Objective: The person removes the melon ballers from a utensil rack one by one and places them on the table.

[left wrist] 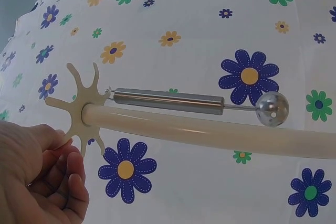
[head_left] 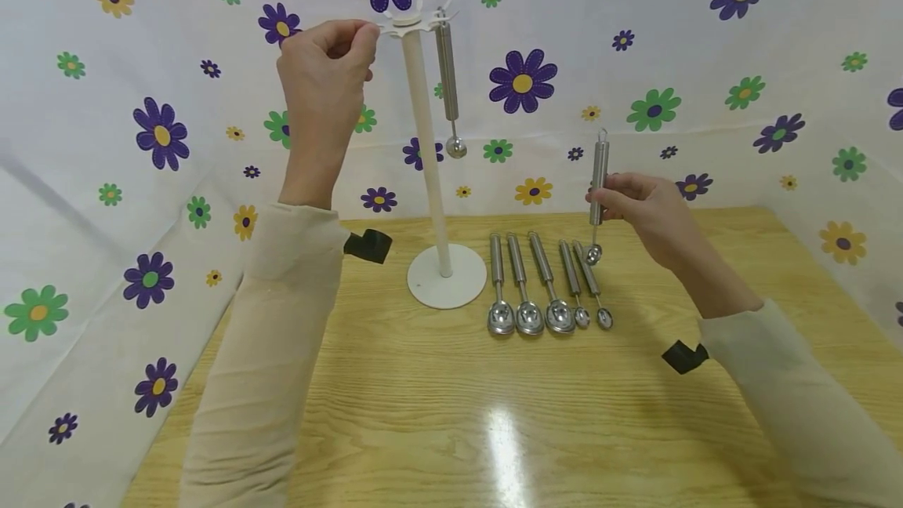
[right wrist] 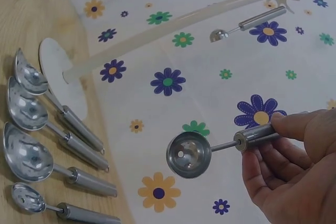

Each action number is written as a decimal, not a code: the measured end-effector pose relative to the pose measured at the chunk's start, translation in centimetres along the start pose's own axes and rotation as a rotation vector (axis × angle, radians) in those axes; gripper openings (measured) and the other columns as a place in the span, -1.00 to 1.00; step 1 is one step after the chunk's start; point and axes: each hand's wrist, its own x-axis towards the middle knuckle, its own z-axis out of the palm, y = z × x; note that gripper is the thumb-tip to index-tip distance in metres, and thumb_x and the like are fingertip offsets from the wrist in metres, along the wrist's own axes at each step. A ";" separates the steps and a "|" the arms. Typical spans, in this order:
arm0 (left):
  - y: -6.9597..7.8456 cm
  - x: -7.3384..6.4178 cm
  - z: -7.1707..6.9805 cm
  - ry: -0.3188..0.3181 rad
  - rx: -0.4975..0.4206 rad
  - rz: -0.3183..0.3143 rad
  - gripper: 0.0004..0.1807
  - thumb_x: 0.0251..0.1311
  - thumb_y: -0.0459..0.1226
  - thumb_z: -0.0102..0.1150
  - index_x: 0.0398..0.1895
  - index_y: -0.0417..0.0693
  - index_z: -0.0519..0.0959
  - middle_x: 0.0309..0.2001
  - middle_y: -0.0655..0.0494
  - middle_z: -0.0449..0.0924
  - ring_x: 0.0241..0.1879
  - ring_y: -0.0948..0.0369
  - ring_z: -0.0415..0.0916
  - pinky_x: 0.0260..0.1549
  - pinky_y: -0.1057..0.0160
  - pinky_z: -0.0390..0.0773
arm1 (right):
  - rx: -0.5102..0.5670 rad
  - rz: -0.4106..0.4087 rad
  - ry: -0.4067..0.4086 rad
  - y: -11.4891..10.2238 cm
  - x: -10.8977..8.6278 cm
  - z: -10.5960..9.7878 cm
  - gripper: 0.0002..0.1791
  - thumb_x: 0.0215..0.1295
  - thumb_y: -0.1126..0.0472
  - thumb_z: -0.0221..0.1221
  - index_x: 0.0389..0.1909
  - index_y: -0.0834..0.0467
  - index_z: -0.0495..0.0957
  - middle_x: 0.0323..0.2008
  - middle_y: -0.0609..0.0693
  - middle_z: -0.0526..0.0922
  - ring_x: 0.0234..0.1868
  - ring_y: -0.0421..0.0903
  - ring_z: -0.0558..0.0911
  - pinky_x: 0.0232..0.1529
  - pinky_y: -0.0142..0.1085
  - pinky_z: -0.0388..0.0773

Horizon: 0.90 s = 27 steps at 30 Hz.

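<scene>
A white utensil stand point(head_left: 426, 139) rises from a round base, with a ring of hooks at its top. My left hand point(head_left: 326, 73) pinches one of those hooks between thumb and fingertips; the left wrist view shows the hook ring point(left wrist: 79, 106) beside the fingers. From another hook hangs a steel melon baller point(head_left: 447, 73), scoop down. To the right, my right hand point(head_left: 652, 218) grips a second melon baller point(head_left: 599, 167) by its handle, loop up and scoop down, above the table. In the right wrist view its round scoop point(right wrist: 189, 154) has a small hole.
Three large oval steel scoops point(head_left: 529, 317) lie in a row on the wooden table point(head_left: 409, 398), just right of the stand's base point(head_left: 423, 288). Two smaller scoops point(head_left: 582, 317) lie beside them. A flowered cloth point(head_left: 635, 45) hangs behind and at the sides.
</scene>
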 end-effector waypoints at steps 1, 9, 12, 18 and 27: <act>0.0 0.0 0.0 0.001 -0.001 -0.001 -0.73 0.47 -0.18 0.22 0.03 -0.14 0.76 -0.29 0.12 0.64 -0.34 0.28 0.53 -0.18 0.37 0.52 | -0.001 0.006 0.001 0.3 -0.1 -0.1 -0.46 0.48 -0.09 0.24 0.17 0.30 0.56 -0.12 -0.26 0.73 -0.08 -0.13 0.66 0.12 -0.28 0.48; 0.0 0.0 0.1 0.004 -0.003 -0.001 -0.72 0.47 -0.18 0.22 0.03 -0.14 0.76 -0.29 0.12 0.65 -0.35 0.28 0.53 -0.19 0.37 0.52 | -0.040 0.043 -0.029 2.3 -0.9 -1.2 -0.43 0.50 -0.10 0.22 0.21 0.30 0.52 -0.11 -0.24 0.71 -0.07 -0.17 0.65 0.09 -0.27 0.43; 0.0 -0.1 0.1 0.005 -0.004 -0.001 -0.72 0.47 -0.18 0.22 0.03 -0.15 0.76 -0.29 0.12 0.65 -0.34 0.28 0.53 -0.19 0.37 0.51 | -0.052 0.043 -0.026 3.0 -1.3 -1.6 -0.41 0.51 -0.09 0.20 0.24 0.33 0.51 -0.11 -0.22 0.72 -0.08 -0.19 0.66 0.06 -0.32 0.46; 0.1 -0.1 0.1 0.004 -0.003 0.002 -0.72 0.47 -0.18 0.21 0.03 -0.15 0.76 -0.29 0.11 0.66 -0.35 0.29 0.53 -0.19 0.37 0.52 | -0.074 0.056 -0.041 4.4 -2.0 -2.3 -0.39 0.51 -0.11 0.19 0.23 0.35 0.52 -0.14 -0.21 0.73 -0.07 -0.20 0.66 0.00 -0.43 0.49; 0.2 -0.2 0.1 0.005 -0.001 -0.006 -0.72 0.48 -0.17 0.21 0.05 -0.14 0.75 -0.28 0.13 0.65 -0.33 0.28 0.53 -0.18 0.37 0.52 | 0.063 0.048 -0.089 6.9 -2.6 -2.9 -0.53 0.55 0.07 0.18 0.15 0.43 0.52 -0.17 -0.20 0.74 -0.13 -0.16 0.72 0.01 -0.47 0.54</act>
